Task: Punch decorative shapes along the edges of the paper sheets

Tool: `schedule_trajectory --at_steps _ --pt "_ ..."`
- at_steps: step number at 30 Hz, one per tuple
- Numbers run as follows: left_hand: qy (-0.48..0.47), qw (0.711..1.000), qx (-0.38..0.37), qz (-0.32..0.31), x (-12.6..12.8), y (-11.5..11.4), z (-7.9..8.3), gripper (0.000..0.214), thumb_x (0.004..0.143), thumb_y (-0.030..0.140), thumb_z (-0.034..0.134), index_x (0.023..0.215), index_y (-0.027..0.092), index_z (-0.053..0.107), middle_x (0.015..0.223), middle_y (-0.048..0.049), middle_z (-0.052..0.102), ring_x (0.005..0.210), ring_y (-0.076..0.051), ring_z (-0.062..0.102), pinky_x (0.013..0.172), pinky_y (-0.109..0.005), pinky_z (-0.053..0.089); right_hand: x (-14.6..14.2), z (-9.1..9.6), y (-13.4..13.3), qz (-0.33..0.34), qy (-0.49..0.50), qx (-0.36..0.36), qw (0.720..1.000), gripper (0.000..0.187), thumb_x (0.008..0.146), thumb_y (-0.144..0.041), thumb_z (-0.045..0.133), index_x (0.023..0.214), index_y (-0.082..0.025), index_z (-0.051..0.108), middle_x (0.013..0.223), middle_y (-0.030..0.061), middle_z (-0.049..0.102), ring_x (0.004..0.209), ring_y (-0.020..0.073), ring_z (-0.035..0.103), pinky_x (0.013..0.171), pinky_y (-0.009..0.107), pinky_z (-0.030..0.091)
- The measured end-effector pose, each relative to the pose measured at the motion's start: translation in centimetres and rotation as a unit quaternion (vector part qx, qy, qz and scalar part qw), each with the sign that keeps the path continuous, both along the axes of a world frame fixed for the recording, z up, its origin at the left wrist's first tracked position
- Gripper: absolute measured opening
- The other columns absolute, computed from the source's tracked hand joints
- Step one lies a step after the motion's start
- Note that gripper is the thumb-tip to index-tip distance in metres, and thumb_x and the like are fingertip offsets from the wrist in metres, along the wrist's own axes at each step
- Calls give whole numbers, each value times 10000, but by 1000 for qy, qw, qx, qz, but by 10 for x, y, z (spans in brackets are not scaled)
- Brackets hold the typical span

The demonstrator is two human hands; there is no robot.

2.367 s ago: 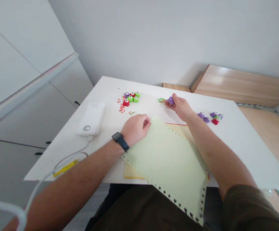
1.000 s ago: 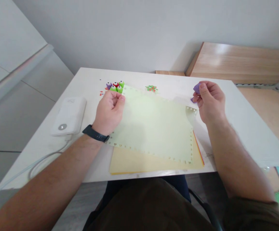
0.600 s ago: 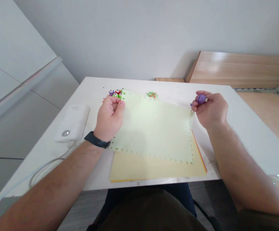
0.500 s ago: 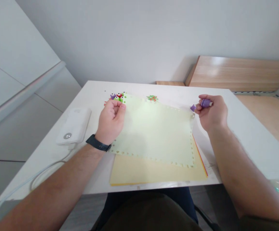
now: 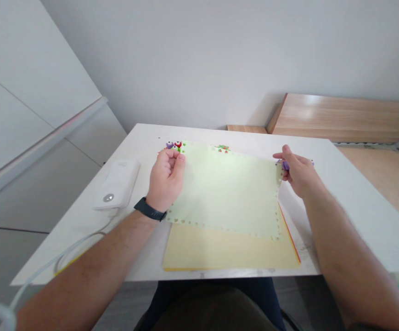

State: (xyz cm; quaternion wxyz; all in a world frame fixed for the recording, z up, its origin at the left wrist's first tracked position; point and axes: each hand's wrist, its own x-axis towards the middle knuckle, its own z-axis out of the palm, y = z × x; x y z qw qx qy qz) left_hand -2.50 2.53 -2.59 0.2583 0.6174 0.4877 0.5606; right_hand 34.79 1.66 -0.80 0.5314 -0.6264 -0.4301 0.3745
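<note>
Clearly, the left hand (image 5: 166, 179) pinches the upper left corner of the pale green sheet (image 5: 227, 193) between thumb and curled fingers, its wrist, with a dark watch (image 5: 150, 209), resting low beside the sheet's left edge. The right hand (image 5: 299, 170) reaches to the upper right corner, two digits pointing leftward, with a purple piece (image 5: 285, 165) beneath them; whether it grips that piece or the sheet, I cannot tell. The sheet, holes along its borders, slants over a stack of cream paper (image 5: 227, 255) near the front of the white table (image 5: 357, 220).

Behind the left hand, eyed figures (image 5: 174, 146) are partly covered by fingers and sheet; green and red bits (image 5: 222, 148) lie at the sheet's far edge. A white power bank (image 5: 118, 184) stands to the left, its cable (image 5: 82, 239) running toward the left forearm, which hides most of a yellow object (image 5: 70, 264).

Half a second ago the right hand was turned palm up, the purple piece plainly showing among its fingers; now its back faces upward.
</note>
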Motion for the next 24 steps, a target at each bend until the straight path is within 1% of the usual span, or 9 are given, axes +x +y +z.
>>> schedule_trajectory --at_steps 3,7,10,12,14,17,19,22,24 --pt "-9 1000 -2 -4 0 1 0 106 1017 330 586 1001 237 537 687 36 497 570 -142 416 543 -287 314 3 -1 -2 28 -3 -23 999 620 803 -771 739 972 -176 789 639 1 557 489 108 442 421 270 333" --pt "-17 1000 -2 10 0 3 -2 111 1014 334 590 1012 233 544 718 26 543 599 -145 459 564 -283 354 8 2 -4 86 39 -52 994 555 818 -719 766 960 -183 775 661 6 563 528 115 439 453 276 329" --pt "-23 999 -4 28 -1 4 -4 118 1009 337 597 1024 230 552 743 17 576 626 -149 500 584 -284 386 12 5 -6 134 76 -49 987 505 855 -686 750 835 -182 726 658 0 532 538 106 385 462 275 281" --pt "-28 999 -5 39 -2 5 -4 122 1009 342 599 1019 227 557 746 16 576 626 -148 504 574 -280 384 15 6 -8 161 90 -45 982 489 854 -651 772 755 -182 677 652 -9 497 551 105 357 476 278 256" --pt "-37 998 -5 47 -2 5 -5 124 1008 342 600 1017 225 560 748 16 572 621 -144 500 560 -275 376 17 6 -10 191 91 -42 977 431 831 -574 831 757 -179 674 669 -17 480 573 103 344 495 281 239" --pt "-45 998 -7 53 -2 6 -5 127 1006 339 603 1010 220 561 753 14 574 623 -143 497 564 -274 379 20 4 -13 223 59 -40 972 338 790 -461 898 890 -180 739 718 -21 509 581 93 328 517 284 220" --pt "-46 997 -8 55 -3 7 -6 136 1006 345 604 1007 217 561 756 11 580 630 -146 504 574 -277 387 20 3 -14 236 15 -38 971 335 799 -453 891 953 -185 760 727 -20 523 574 91 331 523 289 230" --pt "-52 997 -13 52 -3 9 -8 160 1008 369 603 1028 216 559 771 8 597 648 -150 533 587 -280 398 20 0 -14 228 -48 -19 972 317 845 -483 846 923 -189 758 695 -25 502 570 97 357 529 296 260" --pt "-58 997 -17 48 -4 11 -10 175 1010 383 600 1040 217 557 781 5 609 663 -152 553 597 -280 410 19 0 -14 205 -57 -3 977 314 851 -493 836 893 -194 748 677 -29 493 561 97 362 525 297 262"
